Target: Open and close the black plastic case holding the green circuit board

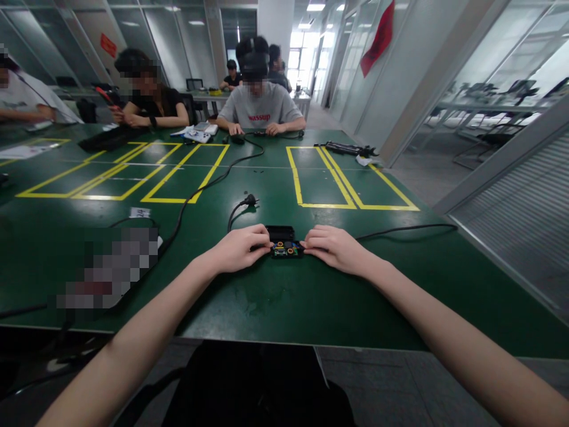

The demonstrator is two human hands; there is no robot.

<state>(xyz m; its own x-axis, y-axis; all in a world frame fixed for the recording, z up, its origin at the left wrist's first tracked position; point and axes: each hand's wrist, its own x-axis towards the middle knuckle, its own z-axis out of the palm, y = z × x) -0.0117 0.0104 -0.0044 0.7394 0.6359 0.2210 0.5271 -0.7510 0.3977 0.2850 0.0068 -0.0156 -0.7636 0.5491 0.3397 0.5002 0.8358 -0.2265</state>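
At the near edge of the green table (pixel 267 314) is the person's dark-clothed lap (pixel 258 391). Near the left side of the table lies a long object (pixel 120 267) blurred by blocky pixels, with a small white label (pixel 140 212) just beyond it. In the middle, the left hand (pixel 246 248) and right hand (pixel 331 248) grip a small open black case (pixel 287 253) between them, fingers closed at its left and right ends. The case rests on the table or just above it, and shows a circuit board with orange rings and coloured wires inside. On its far side is a black shell (pixel 281 232); whether the two are joined is too small to tell for sure.

A black cable (pixel 409 228) runs right from beside the right hand. Just beyond the left hand, a black plug (pixel 251 200) lies with its pins pointing right. Farther off, yellow tape outlines (pixel 326 178) mark the table, and a long cord (pixel 222 175) crosses the left ones. A black folded stand (pixel 349 148) lies at the far right. Across the table sits a person in a grey shirt (pixel 262 104), both hands on the tabletop.
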